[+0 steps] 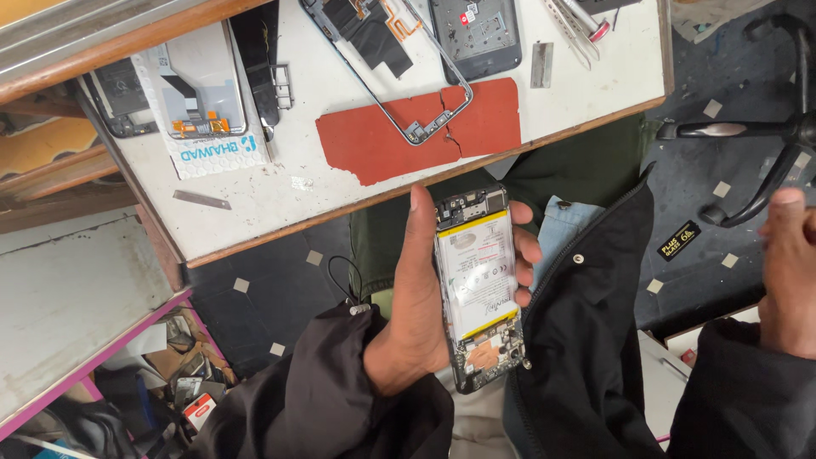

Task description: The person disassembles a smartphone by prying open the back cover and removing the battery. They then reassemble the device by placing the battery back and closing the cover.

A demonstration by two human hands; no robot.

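Fingers [525, 246] wrap opened phone [480, 289] (white-labelled, yellow-edged battery [476, 274]).

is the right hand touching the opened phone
No, the right hand is raised off at the picture's edge, well apart from the opened phone, which only the left hand grips.

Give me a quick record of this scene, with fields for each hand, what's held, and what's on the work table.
left hand: grips an opened phone upright over the lap, thumb along its left edge, fingers wrapped round the right edge
opened phone: back cover off, white battery and circuit boards showing
right hand: raised at the right edge of view, holds nothing visible
work table: white top, torn red mat, bare metal phone frame, dark back cover, tweezers
clothing: black jacket, unzipped
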